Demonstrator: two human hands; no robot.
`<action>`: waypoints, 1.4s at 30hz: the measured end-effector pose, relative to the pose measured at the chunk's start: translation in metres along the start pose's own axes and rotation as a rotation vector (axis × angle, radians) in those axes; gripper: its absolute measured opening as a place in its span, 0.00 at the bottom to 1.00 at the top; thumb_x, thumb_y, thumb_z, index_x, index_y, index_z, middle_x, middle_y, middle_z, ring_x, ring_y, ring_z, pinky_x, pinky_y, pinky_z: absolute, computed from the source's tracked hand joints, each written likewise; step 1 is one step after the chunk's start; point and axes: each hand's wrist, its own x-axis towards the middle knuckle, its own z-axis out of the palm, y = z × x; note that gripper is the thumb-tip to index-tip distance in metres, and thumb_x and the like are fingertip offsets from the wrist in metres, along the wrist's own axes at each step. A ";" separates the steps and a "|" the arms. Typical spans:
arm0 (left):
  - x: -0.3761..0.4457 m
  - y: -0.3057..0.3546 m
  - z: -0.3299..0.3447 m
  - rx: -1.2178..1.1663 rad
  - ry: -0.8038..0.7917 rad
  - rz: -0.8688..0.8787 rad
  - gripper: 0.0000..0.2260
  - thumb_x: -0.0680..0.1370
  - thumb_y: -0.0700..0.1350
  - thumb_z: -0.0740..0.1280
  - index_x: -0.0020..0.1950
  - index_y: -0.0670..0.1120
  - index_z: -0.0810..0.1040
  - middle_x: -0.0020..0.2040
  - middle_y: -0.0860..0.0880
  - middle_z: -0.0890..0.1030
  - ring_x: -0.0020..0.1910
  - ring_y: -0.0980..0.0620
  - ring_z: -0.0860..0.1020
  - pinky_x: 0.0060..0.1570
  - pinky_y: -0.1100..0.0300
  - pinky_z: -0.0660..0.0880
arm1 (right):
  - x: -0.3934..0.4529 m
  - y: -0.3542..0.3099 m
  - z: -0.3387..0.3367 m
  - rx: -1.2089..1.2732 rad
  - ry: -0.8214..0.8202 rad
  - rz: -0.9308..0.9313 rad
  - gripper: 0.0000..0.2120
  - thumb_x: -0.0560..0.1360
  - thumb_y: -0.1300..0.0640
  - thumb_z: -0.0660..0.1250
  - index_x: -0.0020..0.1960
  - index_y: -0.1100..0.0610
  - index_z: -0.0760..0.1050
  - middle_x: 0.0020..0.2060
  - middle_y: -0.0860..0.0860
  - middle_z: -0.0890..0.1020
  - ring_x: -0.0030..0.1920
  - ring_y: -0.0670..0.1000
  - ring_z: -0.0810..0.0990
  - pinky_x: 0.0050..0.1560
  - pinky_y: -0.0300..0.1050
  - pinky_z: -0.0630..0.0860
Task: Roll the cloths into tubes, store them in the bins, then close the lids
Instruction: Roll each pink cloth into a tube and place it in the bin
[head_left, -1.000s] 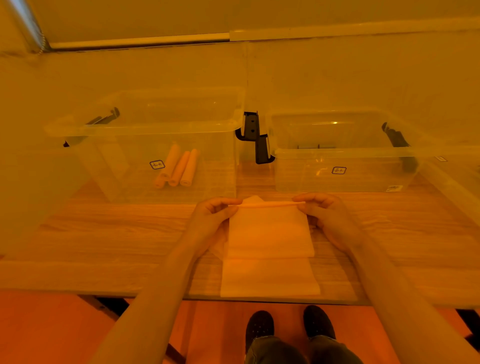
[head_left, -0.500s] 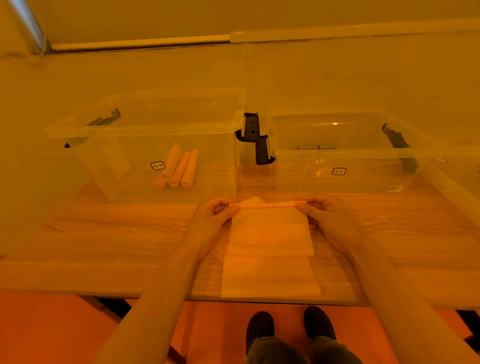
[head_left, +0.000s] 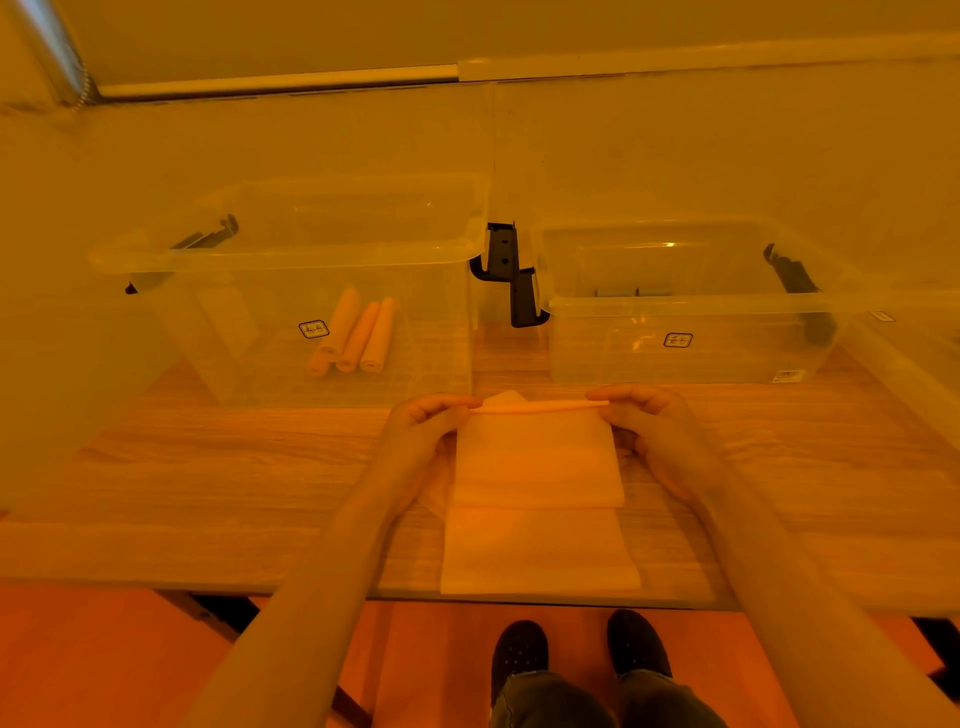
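Observation:
A pale cloth (head_left: 537, 457) lies flat on the wooden table (head_left: 218, 467), on top of a second flat cloth (head_left: 540, 551) that reaches the front edge. Its far edge is turned over into a thin roll. My left hand (head_left: 423, 426) pinches the left end of that roll and my right hand (head_left: 647, 421) pinches the right end. Behind them stand two clear bins without lids. The left bin (head_left: 311, 260) holds three rolled cloths (head_left: 358, 338). No cloth shows in the right bin (head_left: 691, 306).
Black latch handles (head_left: 511, 275) hang between the bins, with others at the outer ends. A clear lid (head_left: 914, 353) leans at the far right. A wall runs close behind the bins. My shoes (head_left: 576, 649) show below the table's front edge.
The rolled far edge of the top cloth has crept slightly toward me between my fingers. Both hands stay at its ends.

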 end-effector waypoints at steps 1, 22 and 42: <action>0.001 -0.001 0.000 0.015 -0.001 0.012 0.11 0.76 0.35 0.66 0.41 0.47 0.85 0.41 0.47 0.85 0.41 0.51 0.81 0.39 0.58 0.76 | 0.000 -0.001 0.001 0.008 -0.004 -0.005 0.06 0.75 0.62 0.66 0.49 0.56 0.81 0.40 0.54 0.84 0.39 0.54 0.81 0.36 0.48 0.76; -0.001 0.002 0.000 0.077 -0.013 0.013 0.09 0.77 0.37 0.65 0.48 0.48 0.83 0.40 0.49 0.83 0.40 0.52 0.81 0.36 0.59 0.76 | 0.000 -0.003 0.001 -0.085 -0.033 -0.004 0.07 0.77 0.61 0.65 0.52 0.56 0.79 0.41 0.53 0.83 0.38 0.50 0.82 0.38 0.45 0.79; -0.001 0.000 0.001 0.067 -0.031 0.026 0.03 0.78 0.38 0.66 0.45 0.45 0.78 0.32 0.49 0.81 0.29 0.54 0.78 0.28 0.61 0.73 | -0.002 -0.003 0.000 -0.096 -0.066 -0.011 0.08 0.77 0.62 0.64 0.55 0.58 0.79 0.42 0.55 0.84 0.39 0.52 0.83 0.35 0.42 0.80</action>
